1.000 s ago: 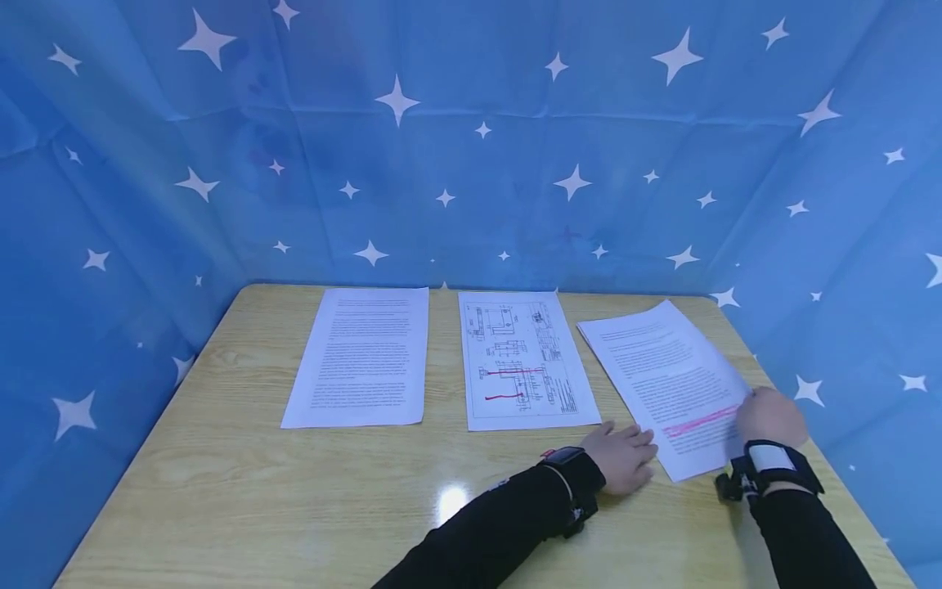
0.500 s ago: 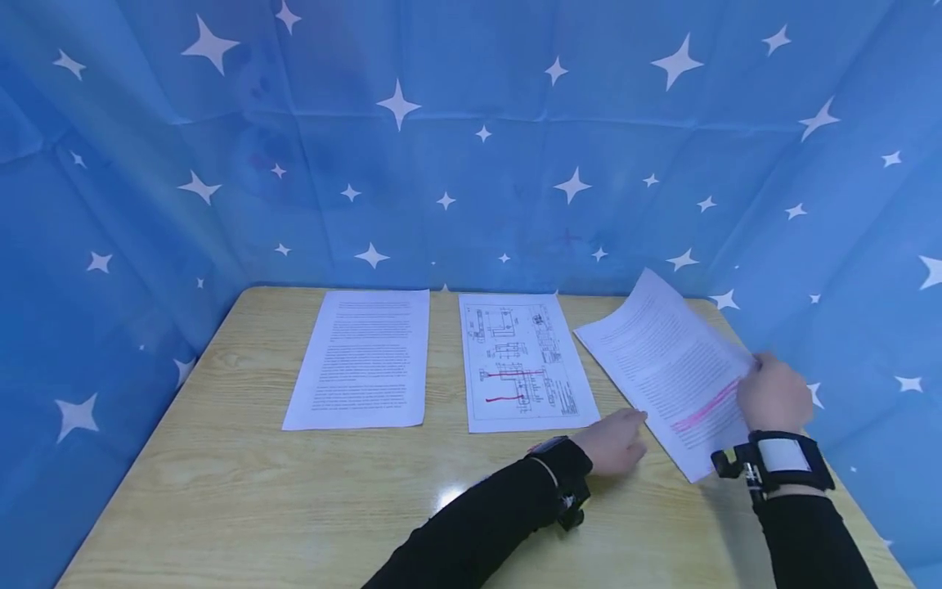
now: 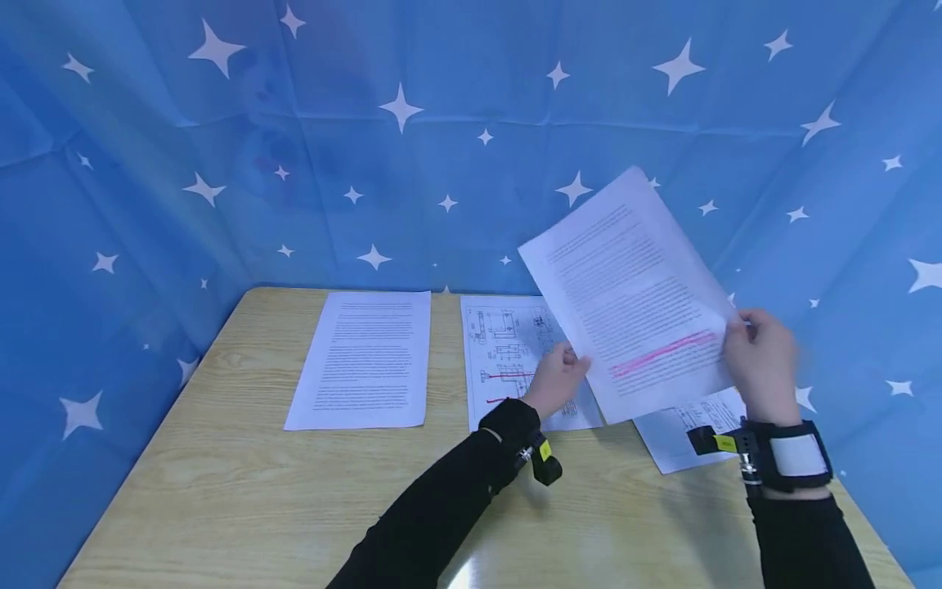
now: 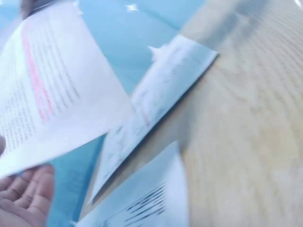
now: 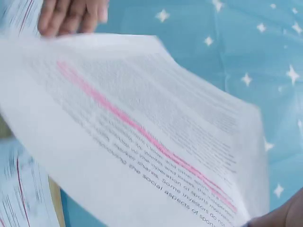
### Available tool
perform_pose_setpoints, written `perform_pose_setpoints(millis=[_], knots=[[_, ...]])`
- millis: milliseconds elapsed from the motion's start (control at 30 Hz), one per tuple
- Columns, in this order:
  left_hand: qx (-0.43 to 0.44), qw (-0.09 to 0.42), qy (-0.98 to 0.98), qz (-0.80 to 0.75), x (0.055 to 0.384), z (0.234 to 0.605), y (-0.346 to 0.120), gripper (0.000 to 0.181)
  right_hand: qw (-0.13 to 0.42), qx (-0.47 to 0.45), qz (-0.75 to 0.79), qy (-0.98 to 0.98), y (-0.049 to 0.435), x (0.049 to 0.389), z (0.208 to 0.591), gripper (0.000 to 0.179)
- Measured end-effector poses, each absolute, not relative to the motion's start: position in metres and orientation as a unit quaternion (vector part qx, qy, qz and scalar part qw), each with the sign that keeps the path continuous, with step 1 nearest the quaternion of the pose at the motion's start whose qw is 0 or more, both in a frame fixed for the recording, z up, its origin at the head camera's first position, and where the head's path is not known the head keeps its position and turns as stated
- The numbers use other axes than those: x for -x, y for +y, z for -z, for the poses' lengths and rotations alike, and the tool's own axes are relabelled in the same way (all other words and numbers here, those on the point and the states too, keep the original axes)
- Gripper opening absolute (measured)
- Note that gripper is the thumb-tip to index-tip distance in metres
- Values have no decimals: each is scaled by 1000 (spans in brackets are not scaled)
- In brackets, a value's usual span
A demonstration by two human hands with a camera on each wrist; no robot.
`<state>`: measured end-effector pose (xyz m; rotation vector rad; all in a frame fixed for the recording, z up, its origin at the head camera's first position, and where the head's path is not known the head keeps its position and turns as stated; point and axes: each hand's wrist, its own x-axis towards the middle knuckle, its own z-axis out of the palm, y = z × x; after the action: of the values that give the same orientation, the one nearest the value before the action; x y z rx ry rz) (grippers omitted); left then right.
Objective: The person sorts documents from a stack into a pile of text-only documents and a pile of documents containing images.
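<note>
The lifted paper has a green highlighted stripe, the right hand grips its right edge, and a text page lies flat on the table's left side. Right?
Not quite: the highlighted stripe on the lifted paper is pink, as the head view shows. The right hand does grip its right edge, and the text page lies flat on the left.

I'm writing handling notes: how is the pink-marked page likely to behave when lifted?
The pink-marked page is probably floppy: the right wrist view shows it curving. It seems light, being thin paper pinched at one edge by the right hand.
</note>
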<state>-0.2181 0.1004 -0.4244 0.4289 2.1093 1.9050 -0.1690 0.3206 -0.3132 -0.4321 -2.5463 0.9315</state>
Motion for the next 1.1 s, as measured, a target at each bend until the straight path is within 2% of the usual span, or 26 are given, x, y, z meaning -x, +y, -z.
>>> perform_pose_setpoints(millis=[67,200,300,433,600,767,933,1100], knots=[[-120,102,710,-686,224,419,89,39,194,147,-359,-901,309,171,314,45],[-73,5,719,-692,238,413,60,23,193,126,-410,-883,280,180,322,45],[-39,-57,729,-681,244,413,33,19,193,99,-437,-873,257,185,335,41],[5,-109,728,-676,250,413,-6,20,192,47,-446,-873,229,191,355,33],[32,-141,740,-656,257,413,-62,19,169,-9,-429,-887,188,202,377,27],[56,-143,773,-615,259,416,-114,21,137,-28,-412,-900,146,214,400,23],[84,-159,805,-565,257,418,-155,23,71,-36,-439,-895,107,220,418,23],[98,-149,832,-526,253,424,-186,27,45,-38,-423,-904,74,223,434,25]])
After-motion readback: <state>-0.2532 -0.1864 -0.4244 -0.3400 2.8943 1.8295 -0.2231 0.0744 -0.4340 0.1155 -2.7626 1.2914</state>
